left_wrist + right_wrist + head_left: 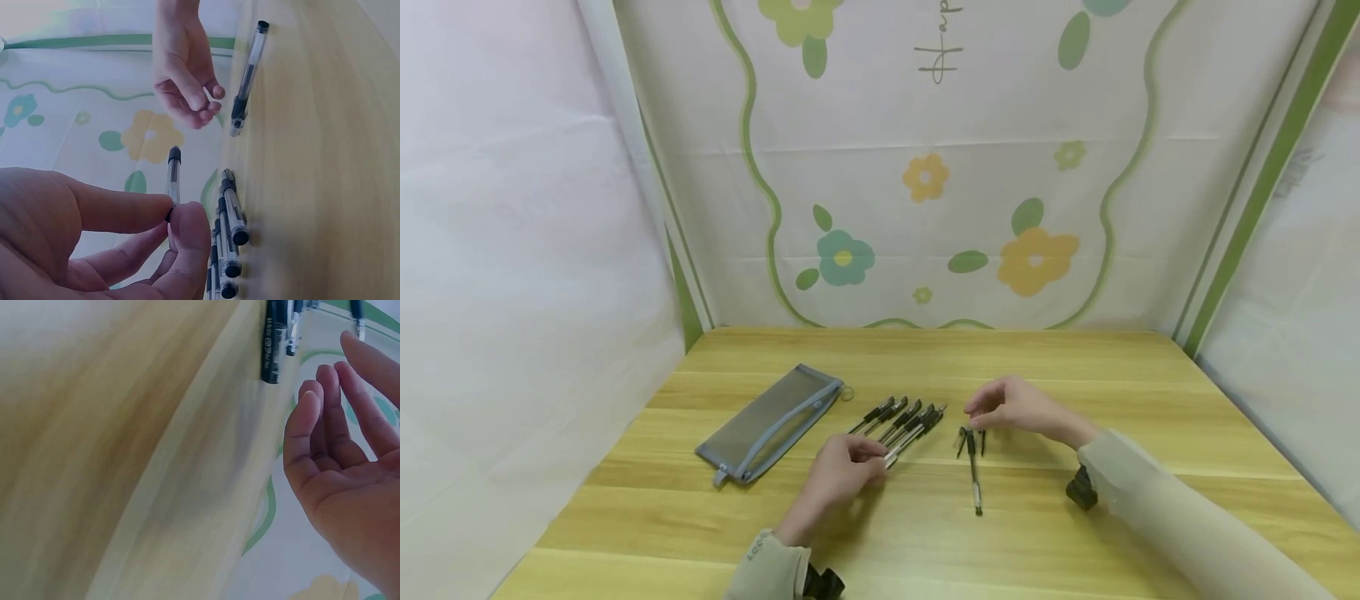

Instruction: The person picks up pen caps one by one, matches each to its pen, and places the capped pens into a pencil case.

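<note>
Left wrist: left hand (94,215) pinches a slim, clear pen (175,178); right hand (186,75) loose, empty.

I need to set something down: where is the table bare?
Bare: the far strip, between pens and back curtain; the right side, beyond the right sleeve; the near middle, this side of the lone pen. Crowded: the centre, with pens, left hand and right hand; the pouch lies left.

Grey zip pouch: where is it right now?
In the head view, the grey zip pouch lies on the left side of the table, left of the pens and left hand.
</note>
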{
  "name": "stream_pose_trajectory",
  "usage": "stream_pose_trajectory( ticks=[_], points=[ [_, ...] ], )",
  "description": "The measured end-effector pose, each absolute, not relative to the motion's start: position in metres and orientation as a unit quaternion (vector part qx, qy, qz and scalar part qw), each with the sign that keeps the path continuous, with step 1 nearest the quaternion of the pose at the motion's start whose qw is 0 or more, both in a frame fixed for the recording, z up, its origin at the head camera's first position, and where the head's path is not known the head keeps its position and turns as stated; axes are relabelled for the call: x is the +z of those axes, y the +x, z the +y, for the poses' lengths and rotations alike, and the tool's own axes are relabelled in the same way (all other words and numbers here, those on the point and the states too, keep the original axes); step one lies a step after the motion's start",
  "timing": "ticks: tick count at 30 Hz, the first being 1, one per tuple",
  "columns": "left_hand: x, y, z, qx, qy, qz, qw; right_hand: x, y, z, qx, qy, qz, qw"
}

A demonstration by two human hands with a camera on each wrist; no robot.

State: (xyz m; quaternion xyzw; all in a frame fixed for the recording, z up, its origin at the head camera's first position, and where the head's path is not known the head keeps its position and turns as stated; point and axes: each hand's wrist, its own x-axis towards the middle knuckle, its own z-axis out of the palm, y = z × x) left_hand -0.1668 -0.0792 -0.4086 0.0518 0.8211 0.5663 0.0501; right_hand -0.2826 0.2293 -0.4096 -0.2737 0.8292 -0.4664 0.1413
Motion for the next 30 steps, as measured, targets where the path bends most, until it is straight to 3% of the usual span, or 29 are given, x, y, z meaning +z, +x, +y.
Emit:
stream_pose_trajectory(
  ticks=[30],
  points=[
    [-0.402,-0.168,-0.088,0.607,0.071,0.789,0.059,-0.419,-0.302,0.209,-0.382,-0.338,0.844,0.168]
  ],
)
